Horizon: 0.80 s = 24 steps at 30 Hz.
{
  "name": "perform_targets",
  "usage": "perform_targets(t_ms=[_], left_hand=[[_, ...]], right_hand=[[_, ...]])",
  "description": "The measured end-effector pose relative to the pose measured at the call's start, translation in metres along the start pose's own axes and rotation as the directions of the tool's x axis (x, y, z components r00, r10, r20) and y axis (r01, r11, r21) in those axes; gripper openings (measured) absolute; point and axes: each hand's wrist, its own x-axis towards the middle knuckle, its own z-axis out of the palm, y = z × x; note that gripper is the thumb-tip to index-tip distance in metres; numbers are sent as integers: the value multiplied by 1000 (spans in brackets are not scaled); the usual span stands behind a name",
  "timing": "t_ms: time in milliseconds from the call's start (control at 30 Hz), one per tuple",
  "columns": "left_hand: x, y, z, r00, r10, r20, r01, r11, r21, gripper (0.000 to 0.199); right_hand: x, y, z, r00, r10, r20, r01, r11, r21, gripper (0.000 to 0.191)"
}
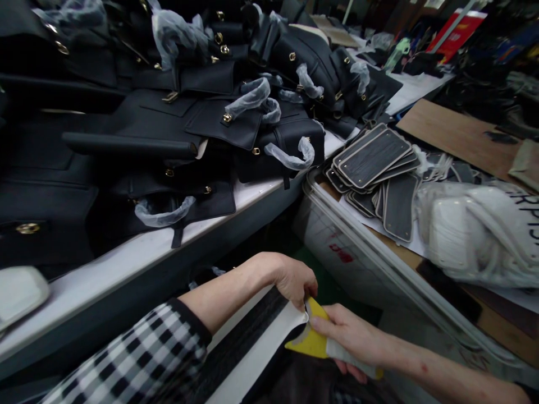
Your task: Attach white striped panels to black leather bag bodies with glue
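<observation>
My left hand (pixel 295 280) is bent over the upper end of a long black and white piece (pixel 256 342), its fingers pinched at the edge. In my right hand (pixel 351 334) is a yellow tool (pixel 309 342) with a pale wrapped handle. The tool's curved edge touches the end of the piece, just below my left fingertips. The piece slants down toward the bottom of the view, partly behind my left forearm. What lies under it is dark and hard to make out.
Black bags (pixel 219 120) with plastic-wrapped handles crowd the white table (pixel 138 252) at left. On the right table (pixel 391 258) are stacked dark panels (pixel 374 157), a clear plastic bag of white items (pixel 475 230) and a brown board (pixel 458 134). A dark gap separates the tables.
</observation>
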Motion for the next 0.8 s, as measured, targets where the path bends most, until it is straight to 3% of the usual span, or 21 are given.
perform_targets(t_ms=[233, 400, 667, 733, 800], left_hand=[[0, -3, -1, 1000, 15, 0, -15, 999, 37, 43], [1, -4, 0, 999, 17, -49, -16, 1000, 24, 35], [-17, 5, -4, 995, -92, -48, 97, 989, 109, 40], [-23, 7, -4, 989, -112, -100, 125, 983, 134, 40], [-32, 6, -3, 960, -146, -240, 189, 967, 169, 40]], right_hand=[[6, 9, 13, 997, 34, -75, -29, 997, 78, 53], [11, 12, 22, 995, -17, -94, 29, 991, 131, 61], [25, 7, 41, 994, -35, -101, 58, 969, 242, 66], [26, 7, 48, 992, -25, -120, 58, 958, 281, 67], [27, 6, 57, 991, -24, -135, 69, 938, 340, 66]])
